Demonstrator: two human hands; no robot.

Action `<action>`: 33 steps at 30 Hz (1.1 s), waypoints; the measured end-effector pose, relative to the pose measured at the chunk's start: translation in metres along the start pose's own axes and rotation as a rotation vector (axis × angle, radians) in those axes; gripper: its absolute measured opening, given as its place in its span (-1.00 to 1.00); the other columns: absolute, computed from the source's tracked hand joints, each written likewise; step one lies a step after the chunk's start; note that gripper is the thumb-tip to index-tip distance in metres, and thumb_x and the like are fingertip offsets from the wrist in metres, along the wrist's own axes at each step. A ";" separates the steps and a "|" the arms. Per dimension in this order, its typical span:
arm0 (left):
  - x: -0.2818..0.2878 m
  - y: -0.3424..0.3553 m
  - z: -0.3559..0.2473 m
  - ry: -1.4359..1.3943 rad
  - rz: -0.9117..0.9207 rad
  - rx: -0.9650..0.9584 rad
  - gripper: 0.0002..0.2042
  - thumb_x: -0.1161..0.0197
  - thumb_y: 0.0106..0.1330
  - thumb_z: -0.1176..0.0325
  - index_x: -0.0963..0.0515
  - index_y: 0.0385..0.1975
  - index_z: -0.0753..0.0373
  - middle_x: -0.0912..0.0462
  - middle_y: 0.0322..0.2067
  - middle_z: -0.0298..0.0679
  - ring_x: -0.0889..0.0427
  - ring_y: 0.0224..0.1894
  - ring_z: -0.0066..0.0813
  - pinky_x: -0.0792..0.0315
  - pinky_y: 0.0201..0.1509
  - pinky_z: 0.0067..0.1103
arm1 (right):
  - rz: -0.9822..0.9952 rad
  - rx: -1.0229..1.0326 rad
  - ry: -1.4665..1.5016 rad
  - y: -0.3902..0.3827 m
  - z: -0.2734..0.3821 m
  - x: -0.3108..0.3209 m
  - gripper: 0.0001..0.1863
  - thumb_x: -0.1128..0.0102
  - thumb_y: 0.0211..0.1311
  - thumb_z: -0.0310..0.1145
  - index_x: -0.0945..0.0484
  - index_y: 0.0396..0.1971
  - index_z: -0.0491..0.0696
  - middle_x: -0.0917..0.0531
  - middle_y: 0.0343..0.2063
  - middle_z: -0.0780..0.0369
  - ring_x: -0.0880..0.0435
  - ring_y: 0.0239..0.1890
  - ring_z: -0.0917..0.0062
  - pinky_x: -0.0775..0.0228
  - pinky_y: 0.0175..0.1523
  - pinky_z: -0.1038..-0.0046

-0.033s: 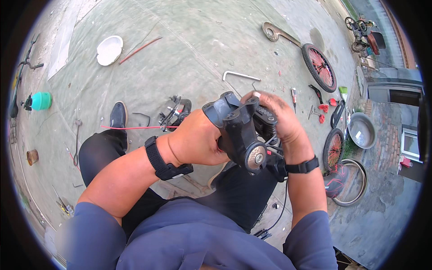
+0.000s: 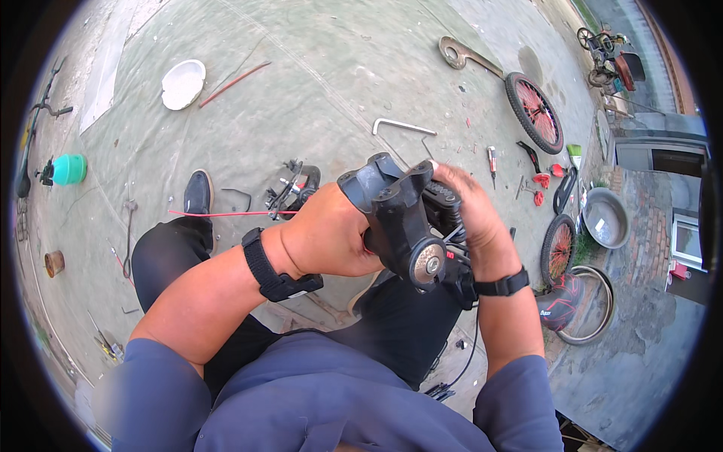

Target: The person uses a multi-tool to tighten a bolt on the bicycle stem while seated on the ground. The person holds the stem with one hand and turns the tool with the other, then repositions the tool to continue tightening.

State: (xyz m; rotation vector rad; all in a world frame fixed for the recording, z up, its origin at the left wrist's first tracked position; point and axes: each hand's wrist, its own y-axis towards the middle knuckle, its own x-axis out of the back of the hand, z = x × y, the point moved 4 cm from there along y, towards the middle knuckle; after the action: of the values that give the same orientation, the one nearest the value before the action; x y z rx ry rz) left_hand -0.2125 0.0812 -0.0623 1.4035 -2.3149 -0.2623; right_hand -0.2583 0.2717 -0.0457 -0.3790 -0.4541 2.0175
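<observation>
A black bicycle stem (image 2: 398,220), with a round silver bolted cap at its near end, is held up in front of my lap. My left hand (image 2: 324,235) is closed around its left side, and most of the fingers are hidden behind it. My right hand (image 2: 476,215) is bent at the right of the stem, beside a black ribbed part (image 2: 446,207). Its fingertips curl in at the far end, where what they grip is hidden. Below them a black cable (image 2: 473,354) hangs down past my thigh.
On the ground lie a bent silver hex key (image 2: 407,126), a large wrench (image 2: 471,56) and a red-spoked wheel (image 2: 535,113). A bicycle part with a red cable (image 2: 226,215) is by my left shoe. A metal basin (image 2: 605,218) and a white bowl (image 2: 183,84) stand farther off.
My right hand has shifted slightly right and down against the stem, its forearm a little to the left. My left hand and the stem stay where they were.
</observation>
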 end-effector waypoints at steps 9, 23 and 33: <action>-0.001 0.000 -0.003 -0.044 0.006 0.000 -0.75 -0.51 0.02 0.45 -0.50 -0.43 0.20 -0.48 -0.49 -0.29 -0.47 -0.43 -0.30 -0.35 -0.30 -0.47 | -0.369 0.130 0.060 -0.076 -0.101 0.024 -0.18 0.20 0.50 0.37 -0.61 -0.06 -0.20 -0.63 -0.42 0.20 -0.55 -0.44 0.56 -0.33 -0.34 0.54; 0.002 0.001 -0.007 -0.016 -0.024 -0.019 -0.74 -0.53 0.02 0.43 -0.49 -0.44 0.18 -0.48 -0.50 -0.30 -0.46 -0.44 -0.31 -0.36 -0.30 -0.48 | -0.294 0.349 -0.205 -0.138 0.005 0.039 -0.36 -0.38 0.26 0.23 -0.63 -0.43 -0.19 -0.59 -0.63 0.26 -0.52 -0.63 0.60 -0.26 -0.53 0.55; -0.001 0.000 -0.002 -0.227 -0.007 0.086 -0.70 -0.53 0.03 0.46 -0.52 -0.30 0.20 -0.52 -0.40 -0.28 -0.52 -0.41 -0.38 -0.41 -0.31 -0.50 | -0.465 0.836 -0.886 -0.085 0.067 0.027 -0.19 0.33 0.55 0.31 -0.59 -0.35 -0.19 -0.58 -0.52 0.15 -0.58 -0.49 0.30 -0.33 -0.34 0.38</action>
State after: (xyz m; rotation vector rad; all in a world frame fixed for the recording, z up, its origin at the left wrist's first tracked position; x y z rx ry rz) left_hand -0.2112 0.0819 -0.0609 1.4917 -2.5315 -0.3444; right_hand -0.2360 0.3225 0.0511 1.0674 -0.1497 1.6328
